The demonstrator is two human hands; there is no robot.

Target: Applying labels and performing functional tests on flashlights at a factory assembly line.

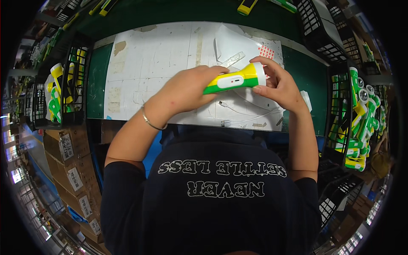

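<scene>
A yellow and green flashlight (pixel 248 75) with a white rim is held level above the worktable, its wide head pointing right. My left hand (pixel 189 88) is wrapped round its handle end, and that end is hidden in the palm. At the head, my right hand (pixel 284 87) spans the white rim, with the thumb below and a finger on top. A white panel with a small dark port on the flashlight's side faces up. Just under it, white USB cables (pixel 244 115) lie on the table. Behind it rests a short silvery strip (pixel 233 59).
White sheeting (pixel 148 63) covers the green table's middle. A sheet of red stickers (pixel 266 52) lies at the back right. Black baskets of flashlights stand left (pixel 35 102) and right (pixel 340 146). Cardboard boxes (pixel 72 170) are stacked at lower left. More flashlights (pixel 246 7) lie beyond the table.
</scene>
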